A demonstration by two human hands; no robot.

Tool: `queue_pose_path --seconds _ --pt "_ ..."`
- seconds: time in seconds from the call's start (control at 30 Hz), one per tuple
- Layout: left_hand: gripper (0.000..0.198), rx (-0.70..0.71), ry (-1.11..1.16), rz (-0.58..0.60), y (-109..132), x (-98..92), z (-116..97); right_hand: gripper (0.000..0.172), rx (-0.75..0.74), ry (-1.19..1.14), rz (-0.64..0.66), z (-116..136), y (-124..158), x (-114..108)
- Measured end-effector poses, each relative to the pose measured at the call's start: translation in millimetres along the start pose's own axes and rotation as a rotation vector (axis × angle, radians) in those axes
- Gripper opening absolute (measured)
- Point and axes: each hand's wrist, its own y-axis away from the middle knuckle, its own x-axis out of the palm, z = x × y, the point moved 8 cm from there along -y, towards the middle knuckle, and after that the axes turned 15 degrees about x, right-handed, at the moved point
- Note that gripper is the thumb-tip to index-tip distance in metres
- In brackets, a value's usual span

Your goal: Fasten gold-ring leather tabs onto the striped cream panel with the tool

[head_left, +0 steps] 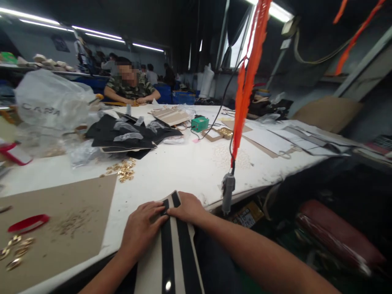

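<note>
A beige panel with black stripes (175, 249) extends from the table's front edge down toward my lap. My left hand (143, 222) presses on its far end from the left, fingers over a black stripe and thumb tip close to my other thumb. From the right, my right hand (190, 206) grips the same end, its thumb on top and its other fingers hidden by the panel's edge. A small shiny round spot (168, 285) shows on one stripe low in the view. Whatever is pinched between the two thumbs is too small to make out.
A grey electric screwdriver (228, 192) hangs on orange cord (245, 94) right of my hands. Gold metal fittings (124, 169) and stacked black panels (125, 132) lie ahead. A red ring-shaped item (29, 223) rests on cardboard (88, 237). A co-worker (131, 85) sits opposite.
</note>
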Motion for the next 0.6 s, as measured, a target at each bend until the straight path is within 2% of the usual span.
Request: queue_pose_path --seconds 0.07,0.1,0.13,0.2,0.27,0.33,0.43,0.5,0.6 --pt "0.028 -0.007 0.01 0.001 -3.5 1.9 9.1 0.04 -0.035 -0.105 -0.123 -12.9 23.0 -20.2" --pt "0.028 -0.008 0.009 0.009 -4.8 2.8 12.6 0.04 -0.043 -0.155 -0.178 -24.7 36.3 -32.1" --pt "0.027 -0.004 0.005 0.021 -5.6 3.7 15.4 0.035 -0.045 -0.201 -0.223 -40.0 49.2 -45.2" --pt "0.027 0.002 -0.012 0.041 -6.0 5.1 19.7 0.012 -0.031 -0.268 -0.288 -77.9 67.7 -75.9" --pt "0.027 0.007 -0.032 0.044 -5.6 5.4 22.8 0.023 0.026 -0.294 -0.358 -121.2 68.9 -111.9" --pt "0.029 0.016 -0.048 0.034 -5.2 5.0 24.4 0.033 0.115 -0.26 -0.452 -161.5 49.8 -147.7" --pt "0.035 0.044 -0.048 0.016 -5.1 4.4 24.0 0.035 0.168 -0.167 -0.494 -195.6 -9.8 -180.8" --pt "0.038 0.06 -0.052 0.005 -4.6 4.2 24.1 0.03 0.173 -0.094 -0.466 -203.7 -56.3 -187.6" --pt "0.037 0.076 -0.071 -0.008 -2.1 5.2 26.4 0.021 0.183 0.034 -0.394 -207.8 -111.1 -183.7"
